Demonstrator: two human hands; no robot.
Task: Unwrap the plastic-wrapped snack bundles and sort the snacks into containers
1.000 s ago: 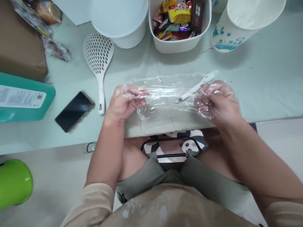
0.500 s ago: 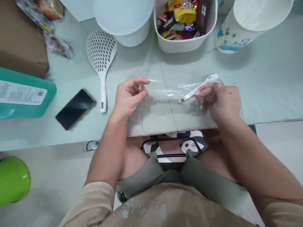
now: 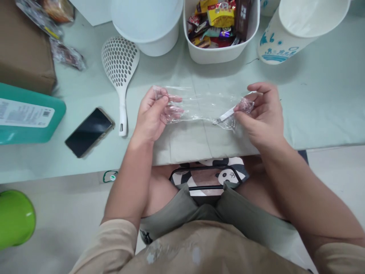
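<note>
Our left hand (image 3: pixel 154 114) and right hand (image 3: pixel 264 114) hold clear film (image 3: pixel 199 102) between them; dragged against the white cutter (image 3: pixel 227 114), it could tear.

The far end of the white cutter (image 3: pixel 226 114) was covered by the right hand (image 3: pixel 264 114). At the far edge, the round tub (image 3: pixel 159 42), the sweets box (image 3: pixel 218 56) and the paper cup (image 3: pixel 276 47) were cut off; at the left, the cardboard box (image 3: pixel 23 53), the teal container (image 3: pixel 58 114) and the green bucket (image 3: pixel 17 220) were cropped. The small print on the container's label (image 3: pixel 27 113) could not be read.
</note>
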